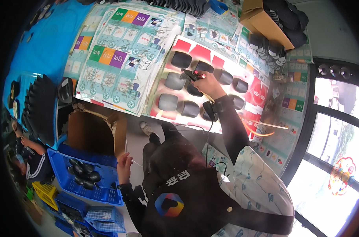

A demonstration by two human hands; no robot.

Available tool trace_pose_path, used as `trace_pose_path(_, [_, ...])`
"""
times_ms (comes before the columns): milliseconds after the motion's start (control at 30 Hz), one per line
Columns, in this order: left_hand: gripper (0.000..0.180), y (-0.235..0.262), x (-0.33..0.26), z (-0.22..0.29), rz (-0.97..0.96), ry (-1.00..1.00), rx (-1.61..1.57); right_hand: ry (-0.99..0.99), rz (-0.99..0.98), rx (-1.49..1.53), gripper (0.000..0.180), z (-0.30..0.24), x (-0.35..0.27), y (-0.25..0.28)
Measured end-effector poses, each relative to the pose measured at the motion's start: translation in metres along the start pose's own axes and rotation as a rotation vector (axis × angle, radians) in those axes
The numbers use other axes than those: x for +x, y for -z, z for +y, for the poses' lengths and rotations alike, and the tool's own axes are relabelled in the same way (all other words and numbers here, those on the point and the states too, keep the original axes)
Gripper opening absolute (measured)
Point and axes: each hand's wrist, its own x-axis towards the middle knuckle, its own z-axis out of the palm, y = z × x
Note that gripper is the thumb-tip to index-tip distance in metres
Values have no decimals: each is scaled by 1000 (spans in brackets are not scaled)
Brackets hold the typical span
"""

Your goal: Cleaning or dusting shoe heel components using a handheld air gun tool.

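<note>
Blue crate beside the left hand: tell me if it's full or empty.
Partly filled. The blue crate holds a small cluster of dark pads; most of its mesh floor shows bare.

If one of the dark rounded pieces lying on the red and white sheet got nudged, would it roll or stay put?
The dark rounded pieces look domed and lie apart in rows on the flat red and white sheet, so one would probably slide, not roll. They seem light and shell-like, judging by similar ones nested in stacks. The right hand holds a tool over them.

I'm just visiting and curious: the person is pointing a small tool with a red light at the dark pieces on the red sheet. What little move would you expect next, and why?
Probably a short shift of the right hand and its tool to a neighbouring dark piece. The tool tip sits over one piece in the upper row, and similar pieces lie in rows all around it on the red sheet. The left hand hangs apart, near the blue crate.
</note>
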Motion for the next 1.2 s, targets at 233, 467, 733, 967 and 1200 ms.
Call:
trace_pose_path(233, [29,5,-10,-3,3,7,-19,205,216,-94,26,-2,-16,-31])
trace_pose_path(467, [27,11,-12,-15,-7,-5,-36,419,188,-235,21,8,-25,-52])
trace_pose_path(733, [28,13,-19,-32,10,-35,-16,416,198,-419,28,16,-33,-75])
trace_pose_path(967, [27,19,-19,-35,9,-20,-9,370,214,-413,34,15,-38,-78])
trace_pose_path(1200, [28,19,-20,-36,10,1,-38,341,186,-451,31,18,-44,-68])
